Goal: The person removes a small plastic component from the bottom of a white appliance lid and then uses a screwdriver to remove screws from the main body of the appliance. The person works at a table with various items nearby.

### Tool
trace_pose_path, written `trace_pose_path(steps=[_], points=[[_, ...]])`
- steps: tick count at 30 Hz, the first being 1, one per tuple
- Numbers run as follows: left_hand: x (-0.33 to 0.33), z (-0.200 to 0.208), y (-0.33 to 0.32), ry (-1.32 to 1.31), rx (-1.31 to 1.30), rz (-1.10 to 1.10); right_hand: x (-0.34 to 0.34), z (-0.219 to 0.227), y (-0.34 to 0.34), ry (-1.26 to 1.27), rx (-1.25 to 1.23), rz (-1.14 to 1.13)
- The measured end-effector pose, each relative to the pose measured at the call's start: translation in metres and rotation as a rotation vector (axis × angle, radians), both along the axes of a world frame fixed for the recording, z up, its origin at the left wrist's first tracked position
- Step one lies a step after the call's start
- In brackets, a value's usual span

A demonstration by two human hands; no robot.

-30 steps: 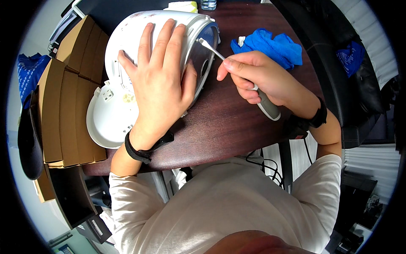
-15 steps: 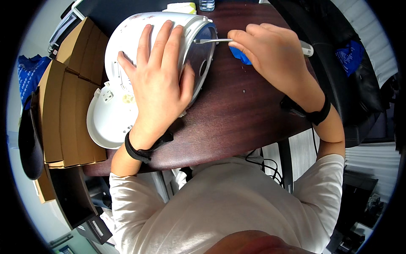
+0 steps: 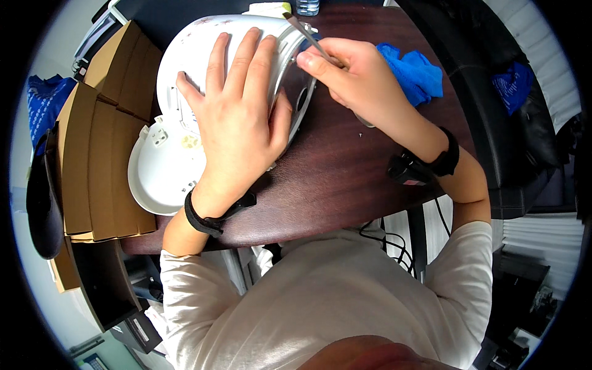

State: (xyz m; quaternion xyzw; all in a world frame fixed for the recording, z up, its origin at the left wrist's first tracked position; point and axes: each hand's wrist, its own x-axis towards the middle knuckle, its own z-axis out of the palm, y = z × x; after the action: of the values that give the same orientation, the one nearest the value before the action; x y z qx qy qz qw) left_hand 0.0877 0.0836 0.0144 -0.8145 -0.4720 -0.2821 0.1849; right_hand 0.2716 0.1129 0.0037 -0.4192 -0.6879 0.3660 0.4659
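White plastic fills the upper middle of the frame — a cooker (image 3: 185, 74) lying on its side on the dark worktop (image 3: 345, 179). We press our left hand (image 3: 237, 117) flat on it, fingers spread. Our right hand (image 3: 351, 77) grips a screwdriver (image 3: 308, 36) — tip at the cooker's upper rim. A blue cloth (image 3: 416, 74) lies just right, cardboard boxes (image 3: 105, 154) at left.
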Motion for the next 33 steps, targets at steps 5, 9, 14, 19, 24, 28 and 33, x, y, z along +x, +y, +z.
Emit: trace_pose_path(steps=[5, 9, 14, 19, 24, 28, 33], points=[[0.000, 0.000, 0.000, -0.006, 0.007, -0.007, -0.008, 0.000, 0.001, -0.027, 0.071, -0.030], [0.000, 0.000, 0.000, -0.014, 0.010, -0.017, -0.011, -0.004, 0.004, -0.080, 0.302, -0.067], [0.000, 0.000, 0.000, 0.000, 0.008, -0.004, -0.007, 0.006, -0.001, -0.220, 0.402, -0.103], [0.001, 0.001, -0.001, 0.001, 0.009, -0.004, -0.003, 0.006, 0.000, -0.331, 0.483, -0.105], [-0.002, -0.002, 0.003, 0.006, 0.052, -0.047, -0.006, 0.002, 0.004, -0.244, 0.472, -0.082], [-0.002, -0.002, 0.003, 0.008, 0.047, -0.047, -0.007, 0.003, 0.002, -0.232, 0.458, -0.086], [0.000, 0.000, -0.001, -0.004, 0.010, -0.008, -0.004, 0.007, -0.001, -0.274, 0.412, -0.083]])
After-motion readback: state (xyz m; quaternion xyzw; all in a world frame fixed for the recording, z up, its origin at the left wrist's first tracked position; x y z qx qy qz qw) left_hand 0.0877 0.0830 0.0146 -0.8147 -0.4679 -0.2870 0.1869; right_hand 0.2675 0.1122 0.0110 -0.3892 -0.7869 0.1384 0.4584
